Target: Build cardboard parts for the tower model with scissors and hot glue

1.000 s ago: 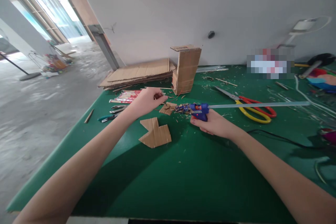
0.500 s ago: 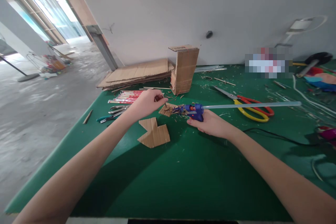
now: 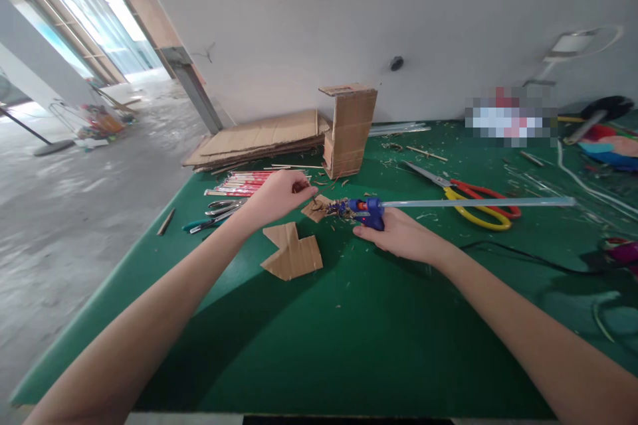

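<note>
My right hand (image 3: 399, 234) is closed round the handle of a blue hot glue gun (image 3: 367, 211). A long translucent glue stick (image 3: 478, 202) sticks out of its back to the right. The gun's nozzle end, crusted with brown bits, points left at a small cardboard piece (image 3: 313, 212). Above that piece my left hand (image 3: 284, 194) is closed in a pinch, holding something thin and dark that I cannot make out. Closer to me, a notched cardboard cutout (image 3: 294, 254) lies flat on the green table (image 3: 319, 345).
Behind my hands stands an upright cardboard structure (image 3: 351, 133), with stacked cardboard sheets (image 3: 259, 139) to its left. Red-wrapped sticks (image 3: 239, 182) and pliers (image 3: 209, 222) lie left. Scissors with red and yellow handles (image 3: 463, 202) lie right, near a black cord (image 3: 533, 265).
The glue gun has shifted very slightly left, toward the small cardboard piece. My left hand keeps its pinch in nearly the same place.
</note>
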Available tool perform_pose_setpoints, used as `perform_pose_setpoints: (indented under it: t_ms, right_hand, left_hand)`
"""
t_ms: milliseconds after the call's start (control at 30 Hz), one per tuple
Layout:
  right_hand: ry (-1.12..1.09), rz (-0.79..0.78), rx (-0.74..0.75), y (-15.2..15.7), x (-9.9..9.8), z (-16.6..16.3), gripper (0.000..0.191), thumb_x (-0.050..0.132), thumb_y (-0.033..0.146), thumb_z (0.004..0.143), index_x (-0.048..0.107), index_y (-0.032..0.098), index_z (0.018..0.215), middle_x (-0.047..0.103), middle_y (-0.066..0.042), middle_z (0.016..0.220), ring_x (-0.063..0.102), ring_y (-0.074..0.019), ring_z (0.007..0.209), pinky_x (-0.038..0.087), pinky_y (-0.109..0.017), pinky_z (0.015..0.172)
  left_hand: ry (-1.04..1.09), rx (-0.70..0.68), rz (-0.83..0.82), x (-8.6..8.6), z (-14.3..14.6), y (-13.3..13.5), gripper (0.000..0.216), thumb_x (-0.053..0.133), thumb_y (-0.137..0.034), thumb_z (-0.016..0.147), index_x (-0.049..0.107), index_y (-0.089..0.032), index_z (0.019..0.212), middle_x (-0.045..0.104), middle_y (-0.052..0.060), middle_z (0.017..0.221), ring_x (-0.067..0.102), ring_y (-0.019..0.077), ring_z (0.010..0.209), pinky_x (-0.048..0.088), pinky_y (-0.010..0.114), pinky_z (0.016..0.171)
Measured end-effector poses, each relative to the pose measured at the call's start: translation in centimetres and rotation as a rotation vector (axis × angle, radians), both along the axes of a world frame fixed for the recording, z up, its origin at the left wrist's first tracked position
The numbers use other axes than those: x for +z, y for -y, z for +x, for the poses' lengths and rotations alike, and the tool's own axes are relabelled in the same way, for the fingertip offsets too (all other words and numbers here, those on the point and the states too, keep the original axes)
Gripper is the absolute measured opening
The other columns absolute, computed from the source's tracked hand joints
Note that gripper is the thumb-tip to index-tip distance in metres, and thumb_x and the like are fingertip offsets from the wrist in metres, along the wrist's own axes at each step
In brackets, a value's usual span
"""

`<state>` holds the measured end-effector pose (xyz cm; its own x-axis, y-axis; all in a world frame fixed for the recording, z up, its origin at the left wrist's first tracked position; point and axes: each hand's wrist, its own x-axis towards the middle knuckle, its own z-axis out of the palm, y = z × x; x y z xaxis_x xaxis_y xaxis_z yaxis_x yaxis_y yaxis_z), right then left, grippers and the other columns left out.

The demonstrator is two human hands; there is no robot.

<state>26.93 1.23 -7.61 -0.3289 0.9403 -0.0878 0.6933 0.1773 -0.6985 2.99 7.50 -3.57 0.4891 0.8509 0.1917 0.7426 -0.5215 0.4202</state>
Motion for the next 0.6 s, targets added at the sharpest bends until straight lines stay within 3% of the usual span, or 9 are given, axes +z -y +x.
perform_pose_setpoints:
  t_ms: [167,400,600]
  right_hand:
    - [0.001,-0.004,-0.014,0.04,-0.09,0.09,0.036,0.051,0.053,0.083,0.065,0.02,0.087,0.051,0.003,0.043,0.047,-0.015,0.038,0.037,-0.027,0.044]
    - [-0.005,-0.106,-0.045,0.06,-0.14,0.09,0.042,0.05,0.058,0.082,0.062,0.018,0.077,0.05,0.003,0.042,0.046,-0.0127,0.034,0.039,-0.026,0.038]
    - [-0.01,-0.079,-0.023,0.05,0.02,0.09,0.042,0.05,0.057,0.083,0.065,0.017,0.084,0.05,0.003,0.041,0.047,-0.0133,0.034,0.039,-0.026,0.039]
  left_hand:
    - [-0.017,-0.016,-0.005,-0.2,-0.13,-0.08,0.031,0.046,-0.039,0.085,0.057,-0.016,0.068,0.056,0.001,0.064,0.047,0.0121,0.058,0.03,0.027,0.054]
    - [-0.018,-0.025,-0.032,-0.37,-0.06,-0.22,0.028,0.046,-0.037,0.085,0.057,-0.016,0.07,0.058,0.002,0.067,0.05,0.0128,0.061,0.033,0.027,0.057]
    - [-0.014,-0.013,-0.048,-0.46,-0.11,-0.22,0.027,0.046,-0.036,0.085,0.057,-0.016,0.07,0.058,0.001,0.067,0.05,0.0135,0.062,0.034,0.027,0.058]
